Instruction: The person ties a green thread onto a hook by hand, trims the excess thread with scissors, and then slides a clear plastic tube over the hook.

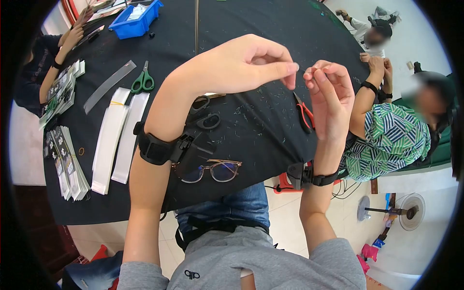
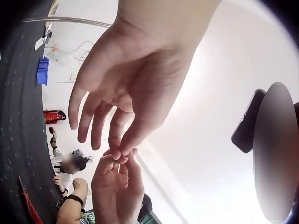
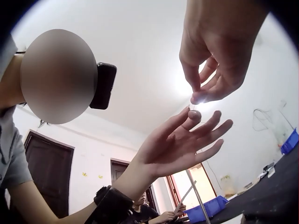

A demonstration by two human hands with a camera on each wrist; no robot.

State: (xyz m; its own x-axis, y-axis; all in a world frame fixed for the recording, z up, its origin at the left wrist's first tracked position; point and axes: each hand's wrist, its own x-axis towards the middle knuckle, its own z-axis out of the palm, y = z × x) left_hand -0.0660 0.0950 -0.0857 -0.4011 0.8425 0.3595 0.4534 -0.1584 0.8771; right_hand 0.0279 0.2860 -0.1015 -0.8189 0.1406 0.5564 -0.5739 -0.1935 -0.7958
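Both hands are raised above the black table, fingertips close together. My left hand (image 1: 241,65) bends inward at the wrist, and its thumb and index finger meet at the tips. The other fingers of this hand (image 2: 135,84) spread loosely. Opposite it, my right hand (image 1: 331,94) pinches with thumb and fingertips. A tiny pale thing (image 3: 192,107) shows between the two pinches in the right wrist view; I cannot tell what kind it is. Red-handled pliers (image 1: 304,113) lie beside the right hand, and black scissors (image 1: 209,121) lie below the left.
Glasses (image 1: 220,171) lie near the table's front edge. To the left are green scissors (image 1: 143,79), white strips (image 1: 110,145) and bundled printed packets (image 1: 67,162). A blue bin (image 1: 135,21) stands at the back. Small pale clippings dot the black cloth (image 1: 256,140). Other people sit around the table.
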